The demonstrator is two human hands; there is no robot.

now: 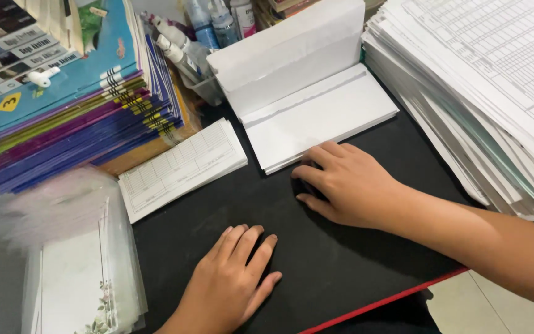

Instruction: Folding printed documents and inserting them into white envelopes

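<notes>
Left hand (230, 284): palm down, laid flat, fingers straight and close together, pointing away from the body, empty. Right hand (347, 182): palm down, fingers curled loosely, fingertips pointing left, forearm extending in from the lower right, bare, empty.

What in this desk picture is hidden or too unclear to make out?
Head view only:
- Right hand: whether its fingertips touch the white envelope stack at the near edge is unclear.
- Clear sleeves: top is motion-blurred.
- Form pile: cut off by the right edge.
- Bottles: tops cropped.
- Left hand: anything beneath the flat palm is hidden.
</notes>
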